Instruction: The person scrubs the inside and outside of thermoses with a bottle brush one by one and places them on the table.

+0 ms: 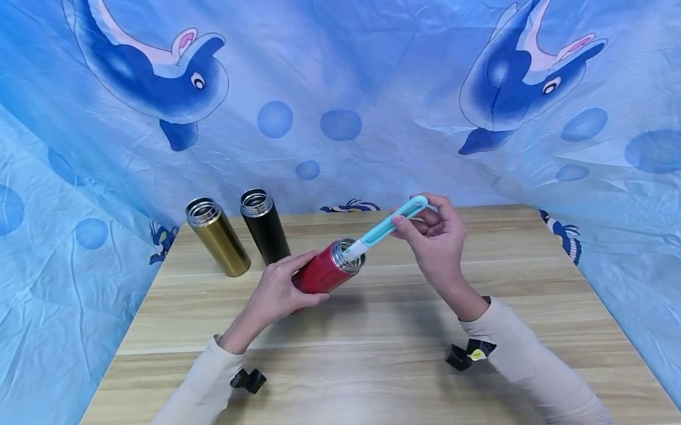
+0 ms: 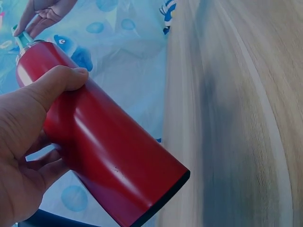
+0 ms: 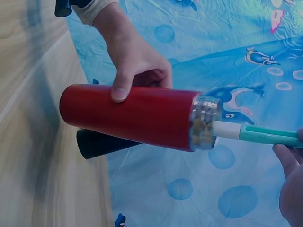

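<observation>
Red flask (image 1: 326,272) is held tilted above the table (image 1: 381,339), gripped round its body by the left hand (image 1: 275,294), thumb and fingers curled round it. Brush (image 1: 386,227) handle is pinched at its top end by the right hand (image 1: 438,238); the head is already inside the flask mouth, so scrubbing is judged underway, not finished. Gold flask (image 1: 217,236) and black flask (image 1: 265,226) stand open at the back left, near each other, untouched; they are judged still to be done. No lids are seen.
</observation>
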`<action>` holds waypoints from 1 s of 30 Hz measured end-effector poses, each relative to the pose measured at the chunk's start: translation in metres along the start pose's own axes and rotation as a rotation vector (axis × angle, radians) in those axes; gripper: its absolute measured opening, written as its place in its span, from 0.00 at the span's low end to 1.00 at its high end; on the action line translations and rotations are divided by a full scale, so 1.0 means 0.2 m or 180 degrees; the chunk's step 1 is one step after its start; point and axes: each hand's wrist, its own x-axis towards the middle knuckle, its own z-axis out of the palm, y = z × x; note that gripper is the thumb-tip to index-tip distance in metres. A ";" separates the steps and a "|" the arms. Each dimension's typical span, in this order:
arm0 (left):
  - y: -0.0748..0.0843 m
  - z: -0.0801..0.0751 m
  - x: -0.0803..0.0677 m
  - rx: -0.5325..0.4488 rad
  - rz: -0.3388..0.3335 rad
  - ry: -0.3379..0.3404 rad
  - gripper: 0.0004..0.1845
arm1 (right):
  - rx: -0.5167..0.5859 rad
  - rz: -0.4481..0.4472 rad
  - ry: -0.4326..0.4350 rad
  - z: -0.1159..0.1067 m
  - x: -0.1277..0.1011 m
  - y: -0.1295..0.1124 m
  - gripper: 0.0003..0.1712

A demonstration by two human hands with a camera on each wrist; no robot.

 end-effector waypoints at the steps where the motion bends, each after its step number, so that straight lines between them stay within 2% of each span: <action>1: 0.00 0.00 0.00 -0.0032 -0.0014 0.0002 0.42 | 0.0011 0.0007 -0.0005 0.00 0.00 0.01 0.18; 8: 0.01 0.01 0.00 -0.0343 -0.0181 -0.0015 0.42 | 0.0009 -0.0006 -0.0106 0.02 -0.02 0.04 0.19; 12: 0.03 0.01 0.00 -0.0437 -0.0208 -0.0040 0.42 | -0.0033 0.0024 -0.0144 0.04 -0.03 0.05 0.19; 20: 0.03 0.01 0.00 -0.0389 -0.0173 -0.0071 0.43 | -0.0193 0.0153 -0.0150 0.09 -0.07 0.04 0.20; 30: 0.04 0.02 -0.01 -0.0205 -0.0200 -0.0049 0.43 | -0.0452 0.0342 0.0192 0.10 -0.11 0.05 0.17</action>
